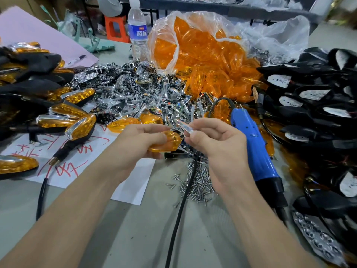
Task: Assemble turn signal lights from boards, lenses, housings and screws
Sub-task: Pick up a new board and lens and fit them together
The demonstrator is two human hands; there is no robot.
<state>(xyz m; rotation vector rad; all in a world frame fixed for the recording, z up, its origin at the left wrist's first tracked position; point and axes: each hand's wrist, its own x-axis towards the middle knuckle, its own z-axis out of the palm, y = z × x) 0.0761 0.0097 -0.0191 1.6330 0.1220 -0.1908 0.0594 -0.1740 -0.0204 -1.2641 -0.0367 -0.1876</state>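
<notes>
Mating two parts: left hand grips amber plastic lens; right hand pinches thin chrome trim strip. Next move, probably: align strip tip, press it into lens.

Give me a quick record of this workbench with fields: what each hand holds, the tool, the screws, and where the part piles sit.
left hand: grips orange lens
right hand: pinches chrome strip
tool: blue screwdriver, lying right of hands
screws: loose pile by right wrist
spare lenses: plastic bag, behind
black housings: heap, far right
finished lights: heap, left
</notes>
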